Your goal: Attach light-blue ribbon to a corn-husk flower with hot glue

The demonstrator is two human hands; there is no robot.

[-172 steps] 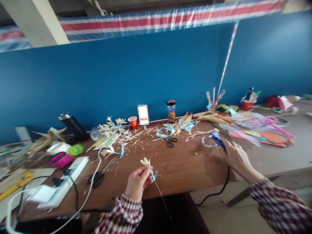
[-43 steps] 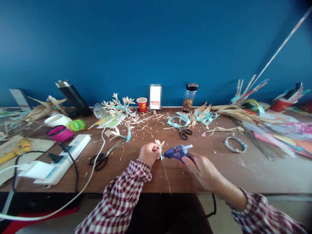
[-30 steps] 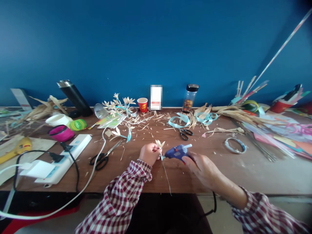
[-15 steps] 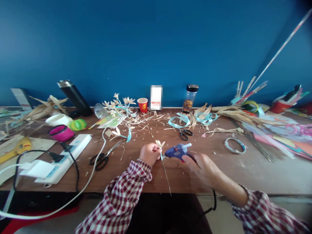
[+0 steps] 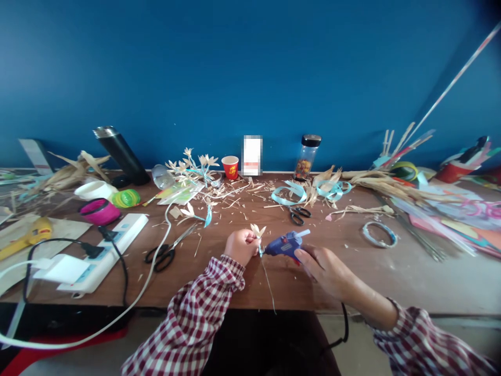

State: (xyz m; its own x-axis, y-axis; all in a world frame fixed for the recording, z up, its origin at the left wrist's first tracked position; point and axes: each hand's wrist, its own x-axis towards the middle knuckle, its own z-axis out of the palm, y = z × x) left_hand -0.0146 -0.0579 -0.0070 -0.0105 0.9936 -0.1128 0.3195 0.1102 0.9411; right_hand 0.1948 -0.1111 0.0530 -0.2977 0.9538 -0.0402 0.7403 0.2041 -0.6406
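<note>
Pinched in my left hand (image 5: pixel 241 247) is a small pale handmade flower (image 5: pixel 257 231), its petals pointing up. A thin wire stem (image 5: pixel 269 287) hangs from it toward the table's front edge, with a bit of light blue just below my fingers. My right hand (image 5: pixel 326 269) is wrapped round the handle of a blue glue gun (image 5: pixel 284 245). Its nozzle points left and meets or nearly meets the stem below the petals; I cannot tell whether they touch. A clear glue stick (image 5: pixel 303 233) sticks out of the gun's back. My right fingertips are partly hidden.
Black scissors (image 5: pixel 160 257) and a white power strip (image 5: pixel 105 256) with cables lie on the left. Finished-looking flowers (image 5: pixel 195 166), a red paper cup (image 5: pixel 230 168) and a glass bottle (image 5: pixel 307 156) stand at the back. Light blue ribbon (image 5: pixel 289 193) and a wrapped ring (image 5: pixel 379 234) lie right.
Both hands hold nearly the same pose. The nozzle stays by the stem, the glue gun tilting very slightly. The whole view has shifted a few pixels.
</note>
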